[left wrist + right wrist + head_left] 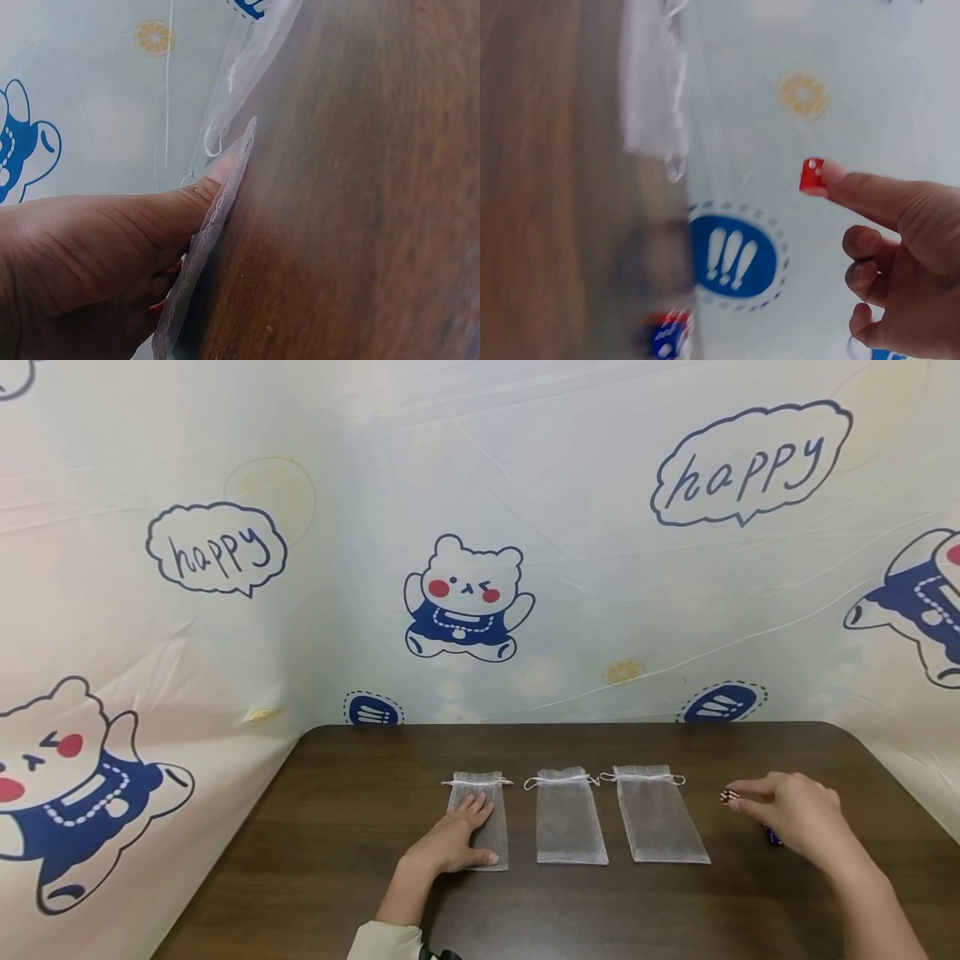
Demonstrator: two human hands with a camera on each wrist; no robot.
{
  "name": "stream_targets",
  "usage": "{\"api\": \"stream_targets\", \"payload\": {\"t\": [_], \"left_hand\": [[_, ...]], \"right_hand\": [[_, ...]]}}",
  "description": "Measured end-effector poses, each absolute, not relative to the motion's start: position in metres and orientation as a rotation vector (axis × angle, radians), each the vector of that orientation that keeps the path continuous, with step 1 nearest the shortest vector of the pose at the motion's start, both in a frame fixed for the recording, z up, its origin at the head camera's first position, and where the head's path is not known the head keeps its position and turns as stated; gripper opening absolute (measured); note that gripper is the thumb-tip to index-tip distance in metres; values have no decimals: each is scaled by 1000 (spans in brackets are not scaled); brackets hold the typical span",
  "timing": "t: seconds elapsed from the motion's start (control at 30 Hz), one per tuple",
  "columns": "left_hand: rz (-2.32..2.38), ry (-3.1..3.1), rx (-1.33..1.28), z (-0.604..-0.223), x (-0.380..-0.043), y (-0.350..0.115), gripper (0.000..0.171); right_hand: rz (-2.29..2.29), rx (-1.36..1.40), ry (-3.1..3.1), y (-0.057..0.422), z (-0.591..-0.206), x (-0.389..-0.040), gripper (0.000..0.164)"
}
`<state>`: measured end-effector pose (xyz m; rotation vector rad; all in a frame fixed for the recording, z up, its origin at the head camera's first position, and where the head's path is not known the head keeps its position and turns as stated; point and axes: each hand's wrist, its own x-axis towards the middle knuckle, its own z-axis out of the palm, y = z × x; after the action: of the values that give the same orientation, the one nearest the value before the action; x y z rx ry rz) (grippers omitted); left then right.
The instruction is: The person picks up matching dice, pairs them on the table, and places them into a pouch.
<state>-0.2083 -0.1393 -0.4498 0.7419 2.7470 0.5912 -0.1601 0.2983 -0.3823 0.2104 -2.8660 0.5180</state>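
Observation:
Three sheer white drawstring pouches lie side by side on the dark wooden table. On the left pouch (495, 827) rests my left hand (453, 839), fingers spread over it and thumb near its lower edge. The left wrist view shows that thumb by the stitched edge of the pouch (191, 274). To the right of the middle pouch (568, 822) and the right pouch (660, 822), my right hand (806, 814) pinches a red die (811, 178) with white dots between thumb and forefinger, raised above the table. A blue die (772, 837) sits below this hand, partly hidden by it.
Beside the blue die, something red shows blurred in the right wrist view. The table (360, 802) ends at a back edge against a printed cloth backdrop (585, 627), which also hangs along both sides.

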Motion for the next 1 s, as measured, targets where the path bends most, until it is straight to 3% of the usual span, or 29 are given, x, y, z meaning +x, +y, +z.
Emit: {"api": "stream_targets", "payload": {"t": [0.43,0.67,1.0], "left_hand": [[604,2749,739,-452,-209,-140,75],[611,2746,733,-453,-209,-140,76],[625,2747,736,-452,-208,-140,75]], "right_hand": [[780,585,-2681,227,-365,-152,17],[731,865,-2664,188,-380,-158,14],[729,1050,-2855,144,-400,-161,14]]}}
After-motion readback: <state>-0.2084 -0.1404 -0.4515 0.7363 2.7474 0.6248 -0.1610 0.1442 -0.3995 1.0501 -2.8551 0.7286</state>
